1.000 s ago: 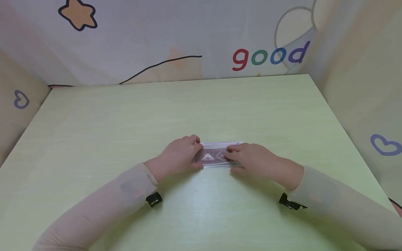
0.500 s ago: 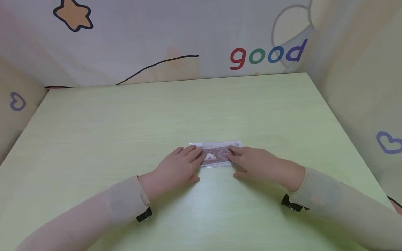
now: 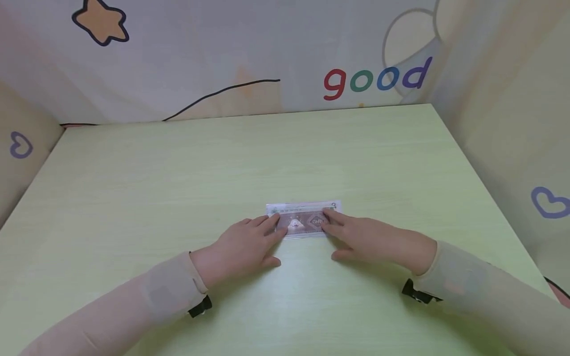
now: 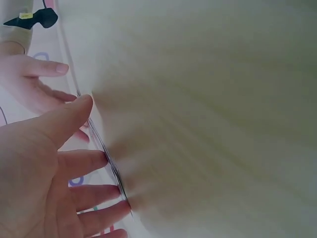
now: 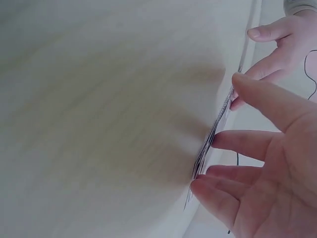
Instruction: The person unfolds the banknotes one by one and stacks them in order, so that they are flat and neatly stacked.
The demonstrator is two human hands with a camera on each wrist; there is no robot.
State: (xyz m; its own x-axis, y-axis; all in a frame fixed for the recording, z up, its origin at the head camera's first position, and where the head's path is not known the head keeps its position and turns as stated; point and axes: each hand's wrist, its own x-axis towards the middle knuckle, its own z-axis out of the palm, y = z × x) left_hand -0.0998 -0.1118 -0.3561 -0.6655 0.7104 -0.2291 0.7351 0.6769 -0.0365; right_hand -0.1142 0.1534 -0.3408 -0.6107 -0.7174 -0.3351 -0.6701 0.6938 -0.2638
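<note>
A thin stack of flat, clear-edged packets (image 3: 305, 223) lies on the table, with a brown printed band bearing a white cartoon figure. My left hand (image 3: 245, 249) rests extended fingertips on its left end, thumb apart on the near side. On the other end press the fingers of my right hand (image 3: 371, 243), also extended, its thumb off the stack. Seen edge-on in the right wrist view, the stack (image 5: 212, 133) shows several thin layers. The left wrist view shows fingertips along the stack's edge (image 4: 113, 167). What the packets contain cannot be told.
The pale green table (image 3: 178, 168) spreads around both hands. Printed cloth (image 3: 200, 59) with a star and the word "good" stands behind it, and more cloth borders both sides. A black clip (image 3: 200, 306) sits at my left cuff, another (image 3: 420, 292) at my right.
My left hand has drawn back toward me, its thumb leaving the stack's near edge and its fingers spreading. The right thumb has moved off too. More of the packets' top shows.
</note>
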